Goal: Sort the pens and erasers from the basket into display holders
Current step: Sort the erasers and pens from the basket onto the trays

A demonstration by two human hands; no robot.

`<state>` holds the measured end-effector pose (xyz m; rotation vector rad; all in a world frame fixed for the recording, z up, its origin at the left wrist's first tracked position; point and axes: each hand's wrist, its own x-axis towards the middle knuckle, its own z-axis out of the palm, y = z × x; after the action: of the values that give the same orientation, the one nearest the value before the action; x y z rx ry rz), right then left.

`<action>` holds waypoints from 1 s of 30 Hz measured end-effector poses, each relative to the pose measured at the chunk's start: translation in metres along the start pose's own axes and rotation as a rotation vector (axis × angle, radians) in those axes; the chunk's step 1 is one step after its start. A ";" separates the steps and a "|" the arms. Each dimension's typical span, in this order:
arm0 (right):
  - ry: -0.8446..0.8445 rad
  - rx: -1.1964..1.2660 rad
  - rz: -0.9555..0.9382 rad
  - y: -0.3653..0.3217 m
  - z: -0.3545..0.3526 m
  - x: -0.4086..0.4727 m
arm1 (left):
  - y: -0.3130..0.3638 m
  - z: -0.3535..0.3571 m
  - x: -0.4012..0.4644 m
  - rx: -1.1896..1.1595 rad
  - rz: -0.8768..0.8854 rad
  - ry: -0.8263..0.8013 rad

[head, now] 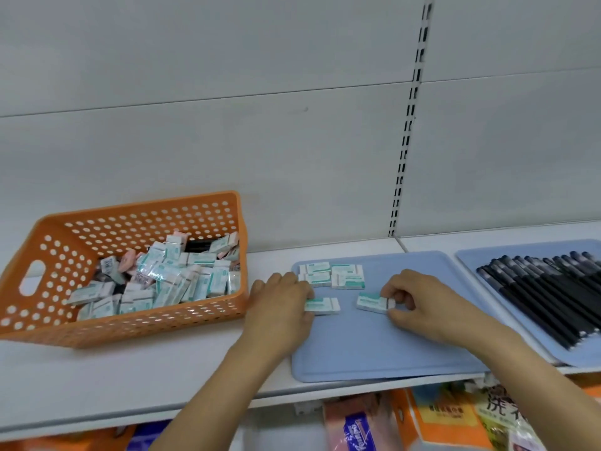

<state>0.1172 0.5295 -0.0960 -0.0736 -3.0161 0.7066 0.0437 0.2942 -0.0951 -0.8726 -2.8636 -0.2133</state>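
Lining up erasers on the blue tray (374, 349) is the job right now, and you've got one under each hand: your left hand (281, 304) has its fingers curled over the near-left eraser (323, 305), and your right hand (422, 304) pinches the end of the second eraser (370, 302) between thumb and fingertips. The placed block of erasers (331, 275) sits at the tray's far-left corner, so I'd slide both pieces up snug against it, long edges parallel, labels the same way round. Watch the tray's near edge — it overhangs the shelf lip (195, 408) slightly, so press lightly there. Most of the tray, near and to the right of the block, is free, plenty for more rows. Left of the tray, the orange basket (130, 327) is heaped with erasers; right of it, the black pens (546, 294) lie fanned on a second tray (585, 359), so keep your right elbow off them.
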 end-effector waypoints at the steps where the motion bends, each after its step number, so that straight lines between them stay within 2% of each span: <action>1: 0.009 0.003 -0.020 -0.005 0.005 0.005 | -0.005 0.001 0.002 -0.014 -0.016 -0.019; 4: 0.080 -0.009 -0.071 -0.015 0.019 0.017 | -0.006 0.008 0.008 -0.131 -0.024 -0.041; 7: 0.148 0.017 -0.098 -0.018 0.024 0.023 | -0.006 0.020 0.016 -0.196 -0.041 0.016; 12: 0.158 -0.025 -0.116 -0.020 0.025 0.027 | -0.004 0.015 0.006 -0.248 -0.046 0.070; 15: 0.220 -0.003 -0.167 -0.035 0.021 0.030 | 0.000 -0.013 -0.022 -0.405 0.053 0.146; 18: 0.310 0.116 -0.303 -0.067 0.014 0.037 | -0.007 -0.059 -0.056 -0.542 0.160 0.215; 21: 0.359 0.237 -0.417 -0.114 0.005 0.045 | -0.048 -0.097 -0.072 -0.599 0.100 0.290; 23: 0.366 0.252 -0.508 -0.149 0.004 0.052 | -0.089 -0.110 -0.070 -0.532 -0.005 0.301; 26: 0.210 0.170 -0.616 -0.199 0.010 0.065 | -0.151 -0.112 -0.052 -0.283 -0.138 0.145; 28: 0.082 -0.017 -0.602 -0.225 0.020 0.078 | -0.174 -0.105 -0.040 -0.154 -0.134 -0.055; 30: 0.007 -0.264 -0.536 -0.245 0.031 0.094 | -0.181 -0.097 -0.029 -0.089 -0.084 -0.183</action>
<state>0.0125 0.3015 -0.0118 0.6892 -2.8875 0.2557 -0.0249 0.1124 -0.0224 -0.8277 -3.0858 -0.2863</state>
